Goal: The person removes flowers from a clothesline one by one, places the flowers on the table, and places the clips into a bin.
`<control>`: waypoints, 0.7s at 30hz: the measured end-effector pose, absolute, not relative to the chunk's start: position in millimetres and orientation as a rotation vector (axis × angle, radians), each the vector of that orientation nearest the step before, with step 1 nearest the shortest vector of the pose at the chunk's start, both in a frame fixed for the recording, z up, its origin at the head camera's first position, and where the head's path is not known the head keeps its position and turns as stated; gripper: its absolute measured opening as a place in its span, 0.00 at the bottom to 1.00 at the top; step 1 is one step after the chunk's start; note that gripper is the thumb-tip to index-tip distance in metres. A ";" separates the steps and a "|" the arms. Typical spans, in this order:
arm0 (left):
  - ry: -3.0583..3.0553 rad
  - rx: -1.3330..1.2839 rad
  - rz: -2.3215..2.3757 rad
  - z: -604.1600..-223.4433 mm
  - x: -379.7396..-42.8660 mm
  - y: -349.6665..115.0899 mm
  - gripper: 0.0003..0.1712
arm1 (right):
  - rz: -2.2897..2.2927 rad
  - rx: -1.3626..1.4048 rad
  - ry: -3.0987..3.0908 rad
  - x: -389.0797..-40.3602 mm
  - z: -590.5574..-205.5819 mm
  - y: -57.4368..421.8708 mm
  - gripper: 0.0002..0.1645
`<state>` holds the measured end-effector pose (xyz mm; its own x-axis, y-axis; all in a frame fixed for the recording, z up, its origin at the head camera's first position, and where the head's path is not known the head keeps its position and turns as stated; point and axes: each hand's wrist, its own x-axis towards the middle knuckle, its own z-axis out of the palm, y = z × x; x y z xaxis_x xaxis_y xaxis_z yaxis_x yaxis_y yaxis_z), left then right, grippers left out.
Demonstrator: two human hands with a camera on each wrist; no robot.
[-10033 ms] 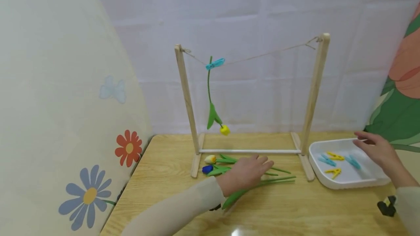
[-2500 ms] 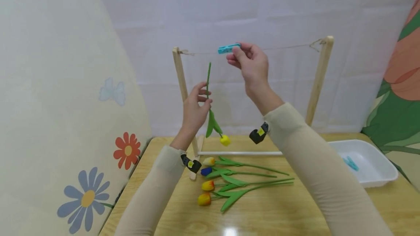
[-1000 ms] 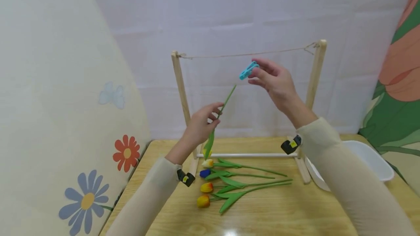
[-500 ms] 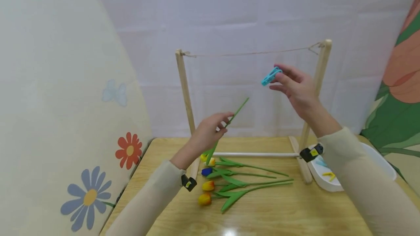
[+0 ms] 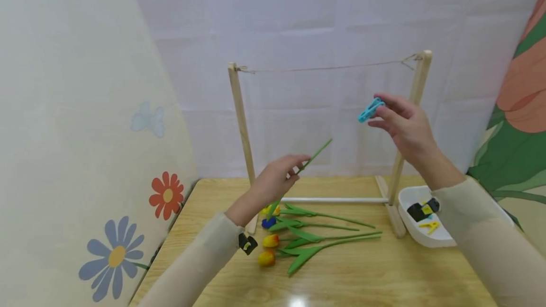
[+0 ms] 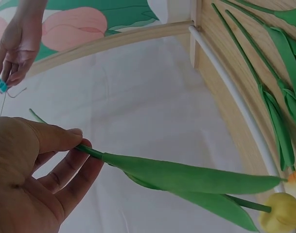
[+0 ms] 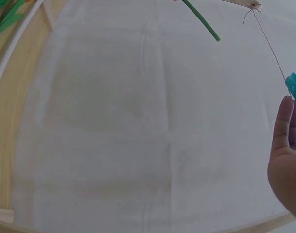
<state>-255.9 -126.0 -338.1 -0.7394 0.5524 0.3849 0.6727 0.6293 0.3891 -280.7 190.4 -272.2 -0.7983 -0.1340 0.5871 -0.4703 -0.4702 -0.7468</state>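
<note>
My left hand [image 5: 275, 181] pinches the green stem of a yellow artificial tulip [image 6: 281, 213] between thumb and fingers. The stem slants up to the right, and the bloom hangs low over the flowers on the table. A light-blue clothespin [image 5: 371, 110] is pinched by its handles in my right hand [image 5: 405, 124], apart from the string [image 5: 324, 68] and from the stem. Below, several artificial tulips [image 5: 307, 254] lie side by side with blooms to the left, among them a blue one [image 5: 268, 223] and orange-yellow ones [image 5: 266, 258].
The string runs between two upright wooden posts [image 5: 241, 117], joined low down by a white rod [image 5: 332, 200]. At the right, a white tray [image 5: 409, 231] holds a yellow clothespin [image 5: 430, 226] and others partly hidden by my right wrist camera. A mural wall stands at each side.
The clothespin and tulip have come off the string. Both hands have moved down and rightward, the right one farther, and the tulip has tilted from hanging straight to a slant.
</note>
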 end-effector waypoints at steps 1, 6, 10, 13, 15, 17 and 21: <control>-2.624 -1.004 -0.765 -339.1 -255.3 -125.8 0.32 | 2.377 0.889 -1.471 -279.7 -274.1 192.3 0.16; -2.644 -1.001 -0.756 -342.6 -253.5 -123.9 0.32 | 2.390 0.881 -1.460 -276.1 -282.9 202.8 0.17; -2.649 -1.032 -0.738 -346.6 -252.6 -119.8 0.33 | 2.364 0.860 -1.497 -273.6 -289.4 212.3 0.17; -2.657 -1.060 -0.726 -350.3 -251.9 -115.6 0.33 | 2.374 0.866 -1.488 -270.8 -295.0 220.7 0.17; -2.665 -1.069 -0.718 -352.9 -251.3 -112.8 0.33 | 2.389 0.873 -1.473 -268.9 -298.7 226.2 0.18; -2.681 -1.074 -0.714 -355.0 -250.0 -110.6 0.33 | 2.411 0.880 -1.446 -267.3 -302.3 230.9 0.19; -2.704 -1.087 -0.655 -361.1 -248.4 -107.2 0.33 | 2.436 0.865 -1.419 -264.2 -308.7 238.7 0.19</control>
<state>-248.4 -107.2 -361.1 -0.7245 0.6213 0.2984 0.6890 0.6407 0.3387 -264.2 238.7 -308.7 -0.8109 -0.1211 0.5725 -0.4382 -0.5227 -0.7313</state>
